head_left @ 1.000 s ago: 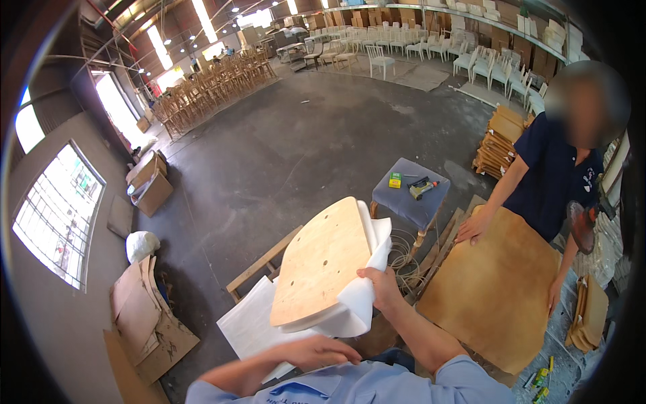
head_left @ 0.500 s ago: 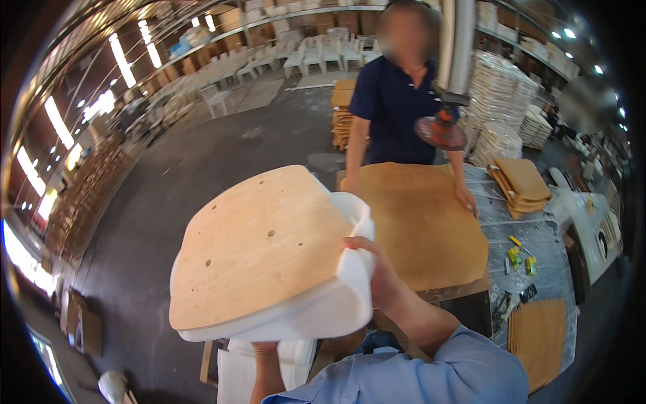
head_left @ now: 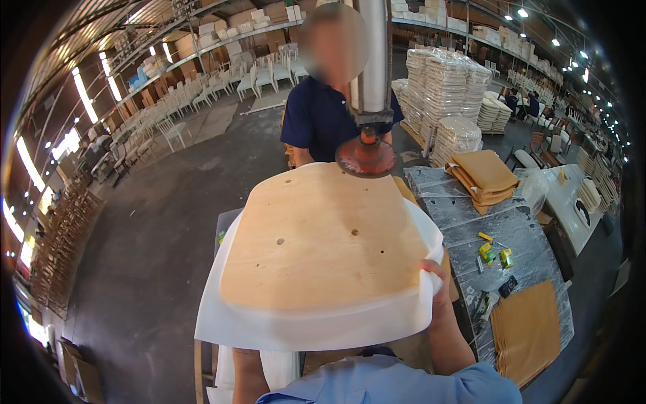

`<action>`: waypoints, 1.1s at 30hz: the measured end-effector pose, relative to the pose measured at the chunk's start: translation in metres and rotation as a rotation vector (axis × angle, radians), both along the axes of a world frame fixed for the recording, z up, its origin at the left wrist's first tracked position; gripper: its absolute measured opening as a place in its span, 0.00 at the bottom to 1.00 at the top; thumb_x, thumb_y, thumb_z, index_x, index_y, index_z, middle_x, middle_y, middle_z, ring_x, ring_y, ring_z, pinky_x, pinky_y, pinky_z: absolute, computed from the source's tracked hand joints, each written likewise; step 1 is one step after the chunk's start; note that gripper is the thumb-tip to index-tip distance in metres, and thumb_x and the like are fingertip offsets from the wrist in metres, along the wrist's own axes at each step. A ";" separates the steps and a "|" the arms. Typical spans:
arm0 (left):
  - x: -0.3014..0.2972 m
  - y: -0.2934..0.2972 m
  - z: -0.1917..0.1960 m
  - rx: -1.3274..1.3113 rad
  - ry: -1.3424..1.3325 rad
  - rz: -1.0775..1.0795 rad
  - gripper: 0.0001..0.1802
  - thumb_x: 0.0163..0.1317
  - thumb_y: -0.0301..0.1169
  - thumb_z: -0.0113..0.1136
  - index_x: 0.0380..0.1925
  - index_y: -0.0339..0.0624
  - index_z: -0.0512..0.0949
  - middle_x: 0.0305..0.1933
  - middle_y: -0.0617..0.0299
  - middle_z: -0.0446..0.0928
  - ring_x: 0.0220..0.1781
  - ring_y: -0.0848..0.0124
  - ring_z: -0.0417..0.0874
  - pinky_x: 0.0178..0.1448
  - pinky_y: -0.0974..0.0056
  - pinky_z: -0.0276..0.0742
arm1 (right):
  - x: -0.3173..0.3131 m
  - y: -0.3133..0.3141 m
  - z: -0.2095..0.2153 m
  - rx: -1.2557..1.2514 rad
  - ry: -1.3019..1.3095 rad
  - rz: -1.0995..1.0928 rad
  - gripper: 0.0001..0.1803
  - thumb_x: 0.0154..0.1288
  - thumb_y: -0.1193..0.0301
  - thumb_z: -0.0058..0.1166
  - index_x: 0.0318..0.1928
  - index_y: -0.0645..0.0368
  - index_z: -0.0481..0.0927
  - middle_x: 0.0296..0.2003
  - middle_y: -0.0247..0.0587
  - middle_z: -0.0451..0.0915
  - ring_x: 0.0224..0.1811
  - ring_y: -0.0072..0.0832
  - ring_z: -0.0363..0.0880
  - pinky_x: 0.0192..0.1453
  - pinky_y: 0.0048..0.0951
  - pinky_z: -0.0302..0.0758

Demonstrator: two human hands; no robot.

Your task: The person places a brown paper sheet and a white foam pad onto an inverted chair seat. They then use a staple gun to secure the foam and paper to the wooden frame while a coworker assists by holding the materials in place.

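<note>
A pale plywood chair seat board [head_left: 323, 236] with several small holes lies on a white padding sheet [head_left: 309, 330] that sticks out past its edges. My right hand [head_left: 439, 279] is closed on the right side of the padding, thumb on top, where the sheet folds up beside the board. My left forearm runs under the near edge of the padding; the left hand itself is hidden beneath. Just past the board's far edge hangs a round red press head [head_left: 367, 156] on a metal column, overlapping the board in view.
A person [head_left: 333, 121] in a dark blue shirt stands opposite. On the right, a plastic-covered table [head_left: 464, 242] bears tan sheet stacks [head_left: 528, 330], folded tan pieces [head_left: 481, 175] and small yellow-green packs [head_left: 487, 254]. Wrapped white stacks [head_left: 447, 91] and rows of white chairs stand behind.
The board and padding have moved right and forward in my hands, turned straighter and come under the press head. They now cover the brown sheet in front of the person. My view has shifted right.
</note>
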State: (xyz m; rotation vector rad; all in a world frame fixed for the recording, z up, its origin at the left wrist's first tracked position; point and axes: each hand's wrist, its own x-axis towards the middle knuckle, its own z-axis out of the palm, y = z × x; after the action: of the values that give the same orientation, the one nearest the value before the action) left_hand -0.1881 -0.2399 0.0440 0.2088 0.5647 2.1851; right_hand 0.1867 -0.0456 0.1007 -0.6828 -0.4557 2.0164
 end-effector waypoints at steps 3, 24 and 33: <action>0.021 0.038 0.006 0.014 -0.005 -0.045 0.37 0.80 0.55 0.50 0.75 0.38 0.68 0.73 0.51 0.75 0.69 0.56 0.81 0.74 0.51 0.76 | 0.031 0.042 -0.025 0.040 0.006 0.022 0.29 0.64 0.63 0.61 0.64 0.62 0.79 0.50 0.44 0.87 0.51 0.36 0.88 0.58 0.37 0.83; 0.017 0.095 -0.009 -0.456 0.126 -0.316 0.29 0.78 0.38 0.56 0.72 0.32 0.70 0.66 0.47 0.82 0.63 0.54 0.86 0.69 0.53 0.83 | 0.086 0.134 -0.102 -0.142 -0.013 0.138 0.33 0.59 0.67 0.64 0.65 0.65 0.78 0.53 0.50 0.87 0.51 0.44 0.88 0.61 0.43 0.84; 0.023 0.097 -0.054 -0.685 0.127 -0.385 0.30 0.71 0.26 0.62 0.71 0.30 0.70 0.62 0.45 0.83 0.60 0.52 0.88 0.63 0.49 0.87 | 0.111 0.157 -0.142 -0.191 -0.209 0.291 0.35 0.66 0.69 0.65 0.72 0.65 0.71 0.58 0.51 0.85 0.56 0.42 0.87 0.65 0.45 0.82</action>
State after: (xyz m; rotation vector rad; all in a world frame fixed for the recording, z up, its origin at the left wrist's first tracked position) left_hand -0.1651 -0.1431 -0.0102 0.0749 1.1972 1.5157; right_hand 0.2977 0.1118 -0.0410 -0.9993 -0.5127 2.2922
